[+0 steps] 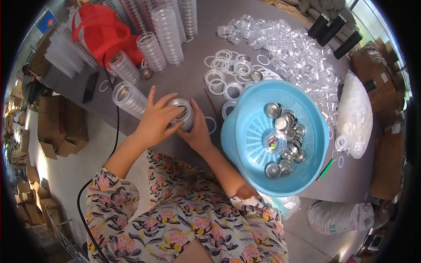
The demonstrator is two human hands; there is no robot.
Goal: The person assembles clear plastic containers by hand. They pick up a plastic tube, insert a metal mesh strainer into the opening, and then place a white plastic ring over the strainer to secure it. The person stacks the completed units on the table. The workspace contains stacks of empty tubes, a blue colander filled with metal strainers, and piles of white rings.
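Starting from the left side, a black flat phone (90,87) lies on the grey desk (193,74), near a red plastic basket (103,30) and several tall stacks of clear round plastic containers (151,50). One lying stack of clear containers (130,100) rests just beside the left hand (153,122).

Both hands meet near the front edge of the desk, around a short stack of clear round containers with metal lids (183,114). The left hand covers it from the left and from above; its fingers (169,103) are spread and curved onto the stack. The right hand (198,131) supports it from below and from the right, with the fingers wrapped around the side. So both hands are closed on the same stack, which is lifted a little or resting at the desk edge; I cannot tell which.

To do this step well, I think the pieces should be kept straight in 1 line, with even pressure from both sides, because clear thin plastic slips and tilts easily.

Further right, many white flat plastic rings (223,74) are scattered on the desk, and behind them is a pile of loose clear plastic cups (298,57). At the right stands a light blue plastic colander bowl (245,131) with round silver metal lids (285,136) inside it. A white plastic bag (355,114) lies at the far right.
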